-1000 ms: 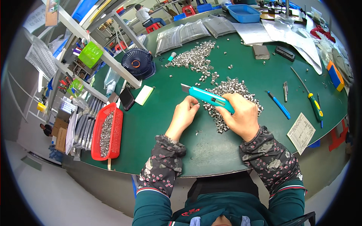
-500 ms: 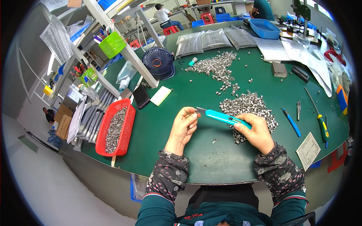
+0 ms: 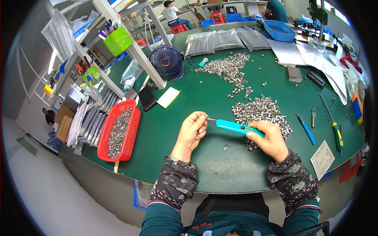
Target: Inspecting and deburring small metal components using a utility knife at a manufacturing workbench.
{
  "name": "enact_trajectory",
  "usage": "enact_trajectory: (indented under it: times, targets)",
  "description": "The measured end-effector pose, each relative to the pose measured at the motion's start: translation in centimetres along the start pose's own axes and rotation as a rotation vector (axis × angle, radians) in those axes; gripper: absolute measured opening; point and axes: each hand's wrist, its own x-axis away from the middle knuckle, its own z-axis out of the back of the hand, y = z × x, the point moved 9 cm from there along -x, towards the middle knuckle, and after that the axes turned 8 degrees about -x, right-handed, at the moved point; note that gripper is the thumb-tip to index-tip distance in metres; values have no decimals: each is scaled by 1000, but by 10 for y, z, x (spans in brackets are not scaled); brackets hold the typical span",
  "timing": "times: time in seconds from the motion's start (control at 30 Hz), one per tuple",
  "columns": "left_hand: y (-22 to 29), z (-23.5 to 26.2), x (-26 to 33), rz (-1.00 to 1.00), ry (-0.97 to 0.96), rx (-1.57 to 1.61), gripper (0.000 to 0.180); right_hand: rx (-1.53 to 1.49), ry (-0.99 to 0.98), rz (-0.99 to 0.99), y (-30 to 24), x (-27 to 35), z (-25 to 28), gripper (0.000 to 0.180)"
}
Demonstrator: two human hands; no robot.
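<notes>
My right hand [image 3: 269, 138] grips a turquoise utility knife [image 3: 235, 126] by its rear end, blade pointing left. Its blade tip meets my left hand [image 3: 193, 131], whose fingers are curled around something small that I cannot make out. Both hands hover over the green table mat [image 3: 220, 165] near its front edge. A heap of small silver metal rings [image 3: 262, 111] lies just behind my right hand, and a few loose rings [image 3: 227, 147] lie between my hands.
A red basket [image 3: 132, 129] of metal parts sits at the left edge. Behind are a second ring pile [image 3: 228, 67], a dark fan [image 3: 166, 62], a phone [image 3: 147, 98], a white card [image 3: 168, 97]. At right lie a blue pen [image 3: 306, 129] and a screwdriver [image 3: 333, 124].
Both hands have drawn back from the ring heap toward the table's front edge. The knife now lies more level, its blade against my left hand's fingers.
</notes>
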Motion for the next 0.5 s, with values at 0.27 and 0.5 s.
enact_trajectory:
  times: [0.27, 0.5]
  targets:
    - [-18, 5, 1, 175, 20, 157, 18, 243, 216, 237, -32, 4, 14, 22]
    - [-8, 8, 0, 93, 91, 168, 12, 264, 181, 223, -29, 5, 9, 23]
